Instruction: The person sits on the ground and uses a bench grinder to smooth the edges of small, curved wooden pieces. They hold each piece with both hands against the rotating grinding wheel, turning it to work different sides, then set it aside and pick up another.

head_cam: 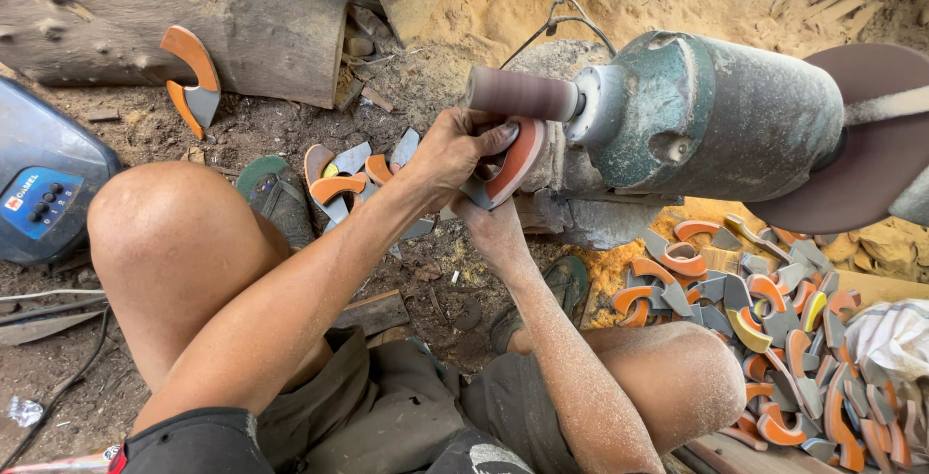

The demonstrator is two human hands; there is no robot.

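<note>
Under sanding drum (523, 94): curved orange-grey piece (510, 166) pinched by left hand (455, 153) fingers; right hand (491, 229) grips from beneath.

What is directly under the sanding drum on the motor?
Under the sanding drum, both hands, left and right, hold an orange-and-grey curved piece. Whether piece and drum touch is hidden by the fingers.

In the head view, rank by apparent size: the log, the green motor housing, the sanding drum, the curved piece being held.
1. log
2. green motor housing, close behind
3. sanding drum
4. curved piece, similar to the drum and partly hidden by the hands; unsure.
</note>
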